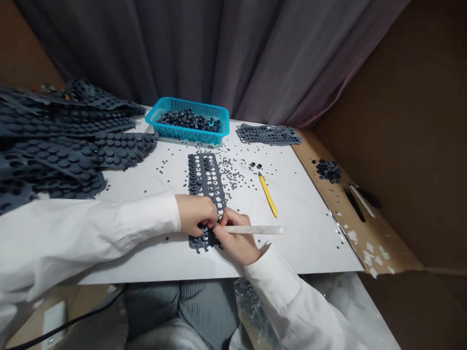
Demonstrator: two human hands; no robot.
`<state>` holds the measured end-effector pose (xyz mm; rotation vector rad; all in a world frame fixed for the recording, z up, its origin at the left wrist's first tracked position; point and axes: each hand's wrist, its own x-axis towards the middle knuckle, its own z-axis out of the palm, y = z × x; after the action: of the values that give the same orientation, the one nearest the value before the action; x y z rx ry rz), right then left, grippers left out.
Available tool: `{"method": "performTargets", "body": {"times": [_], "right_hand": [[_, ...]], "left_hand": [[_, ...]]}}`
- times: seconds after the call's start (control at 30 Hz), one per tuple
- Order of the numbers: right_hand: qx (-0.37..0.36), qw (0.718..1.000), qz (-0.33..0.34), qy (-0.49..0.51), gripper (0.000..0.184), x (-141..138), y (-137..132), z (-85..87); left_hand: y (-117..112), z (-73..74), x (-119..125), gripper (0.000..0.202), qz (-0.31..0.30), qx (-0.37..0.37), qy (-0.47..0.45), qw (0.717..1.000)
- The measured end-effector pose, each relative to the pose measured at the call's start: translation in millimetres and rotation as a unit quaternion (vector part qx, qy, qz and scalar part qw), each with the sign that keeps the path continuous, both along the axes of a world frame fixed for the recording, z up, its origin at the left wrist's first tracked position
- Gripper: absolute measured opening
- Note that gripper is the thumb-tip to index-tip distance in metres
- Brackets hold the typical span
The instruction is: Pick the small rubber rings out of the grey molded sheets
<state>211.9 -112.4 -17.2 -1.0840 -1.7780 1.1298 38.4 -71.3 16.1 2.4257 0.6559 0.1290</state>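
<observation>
A dark grey rubber strip full of round holes and small rings lies lengthwise on the white board. My left hand is closed, its fingers pinching the strip's near part. My right hand is closed around a pale flat stick tool that points right, its fingertips also on the strip beside my left fingers. The strip's near end pokes out below both hands.
A big pile of grey rubber sheets fills the left. A teal basket of small black rings stands at the back. Another punched sheet lies back right, a yellow tool beside it. Loose rings and dark tools lie on cardboard.
</observation>
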Motion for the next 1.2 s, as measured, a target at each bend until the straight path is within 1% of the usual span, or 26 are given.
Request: {"method": "performTargets", "body": {"times": [0.1, 0.2, 0.27, 0.37, 0.4, 0.43, 0.47, 0.5, 0.53, 0.57, 0.6, 0.63, 0.67, 0.73, 0.83, 0.87, 0.9, 0.93, 0.97, 1.0, 1.03, 1.07, 1.1, 1.13, 1.2], "right_hand": [[0.005, 1.000, -0.001, -0.003, 0.023, 0.0, 0.3, 0.4], [0.009, 1.000, -0.001, -0.013, 0.022, 0.7, 0.5, 0.4], [0.011, 1.000, 0.000, -0.017, 0.022, 0.9, 0.4, 0.7], [0.014, 1.000, -0.005, -0.022, 0.023, 0.1, -0.2, 1.5], [0.015, 1.000, -0.008, -0.025, 0.023, -0.3, -0.4, 1.8], [0.016, 0.999, -0.010, -0.028, 0.024, -0.8, -0.6, 1.9], [0.016, 0.999, -0.012, -0.031, 0.024, -1.2, -0.8, 2.0], [0.015, 0.999, -0.012, -0.033, 0.024, -1.4, -0.9, 1.9], [0.012, 0.999, -0.010, -0.032, 0.023, -1.4, -1.0, 1.6], [0.007, 1.000, -0.010, -0.027, 0.022, -1.1, -1.0, 1.3], [0.001, 1.000, -0.012, -0.018, 0.022, -0.6, -1.0, 0.8], [-0.006, 1.000, -0.017, -0.005, 0.021, 0.3, -0.9, 0.2], [-0.014, 1.000, -0.022, 0.009, 0.021, 1.2, -0.9, -0.3], [-0.023, 0.999, -0.026, 0.027, 0.022, 2.9, -1.0, -1.3], [-0.022, 1.000, -0.008, 0.020, 0.024, 4.0, -1.7, -1.8], [-0.020, 1.000, -0.002, 0.014, 0.024, 4.0, -2.0, -1.7], [-0.019, 1.000, 0.003, 0.009, 0.024, 3.8, -2.3, -1.4], [-0.017, 1.000, 0.007, 0.004, 0.024, 3.6, -2.6, -1.1], [-0.016, 1.000, 0.010, 0.000, 0.024, 3.3, -2.8, -0.6], [-0.015, 1.000, 0.012, -0.004, 0.024, 3.1, -2.9, -0.2], [-0.013, 1.000, 0.013, -0.007, 0.024, 2.9, -2.9, 0.4], [-0.012, 1.000, 0.014, -0.011, 0.024, 2.9, -2.9, 0.9], [-0.010, 1.000, 0.014, -0.015, 0.025, 2.8, -2.9, 1.3], [-0.007, 1.000, 0.015, -0.019, 0.025, 2.9, -2.8, 1.6], [0.002, 1.000, 0.018, -0.024, 0.025, 3.2, -2.5, 1.9]], "left_hand": [[0.9, 6.4, 3.5, 0.017, -0.007, -0.011, 0.000, 1.000], [0.7, 10.3, 6.1, 0.022, 0.002, -0.034, -0.023, 0.999], [0.0, 8.9, 5.0, 0.022, 0.007, -0.049, -0.037, 0.998], [-2.7, 1.5, -4.6, 0.015, 0.014, -0.065, -0.064, 0.996], [-3.9, -1.0, -9.8, 0.012, 0.029, -0.068, -0.079, 0.994], [-5.2, -2.8, -15.7, 0.009, 0.057, -0.072, -0.094, 0.991], [-6.4, -3.6, -21.9, 0.008, 0.105, -0.075, -0.113, 0.985], [-7.4, -3.3, -28.0, 0.008, 0.166, -0.087, -0.133, 0.973], [-8.3, -2.0, -33.6, 0.010, 0.237, -0.108, -0.157, 0.953], [-9.0, -0.1, -38.4, 0.013, 0.305, -0.136, -0.185, 0.924], [-9.7, 2.2, -42.1, 0.016, 0.357, -0.172, -0.212, 0.893], [-10.5, 4.3, -44.6, 0.018, 0.394, -0.213, -0.236, 0.862], [-11.6, 5.9, -45.9, 0.018, 0.413, -0.261, -0.257, 0.834], [-14.8, 7.0, -45.1, 0.016, 0.417, -0.370, -0.292, 0.777], [-20.6, 4.0, -38.6, 0.020, 0.393, -0.539, -0.328, 0.669], [-22.4, 2.7, -35.8, 0.021, 0.384, -0.580, -0.327, 0.639], [-23.9, 1.5, -32.8, 0.020, 0.377, -0.610, -0.319, 0.620], [-25.2, 0.7, -29.8, 0.017, 0.371, -0.627, -0.306, 0.612], [-26.3, 0.4, -26.6, 0.016, 0.368, -0.632, -0.292, 0.616], [-27.0, 0.6, -23.4, 0.017, 0.369, -0.625, -0.276, 0.630], [-27.6, 1.2, -20.2, 0.020, 0.373, -0.607, -0.259, 0.652], [-28.0, 2.1, -17.1, 0.022, 0.380, -0.578, -0.242, 0.680], [-28.1, 3.4, -14.1, 0.024, 0.383, -0.540, -0.222, 0.716], [-28.2, 4.8, -11.5, 0.026, 0.379, -0.491, -0.200, 0.759], [-27.9, 7.6, -7.5, 0.026, 0.350, -0.364, -0.156, 0.849]]}}
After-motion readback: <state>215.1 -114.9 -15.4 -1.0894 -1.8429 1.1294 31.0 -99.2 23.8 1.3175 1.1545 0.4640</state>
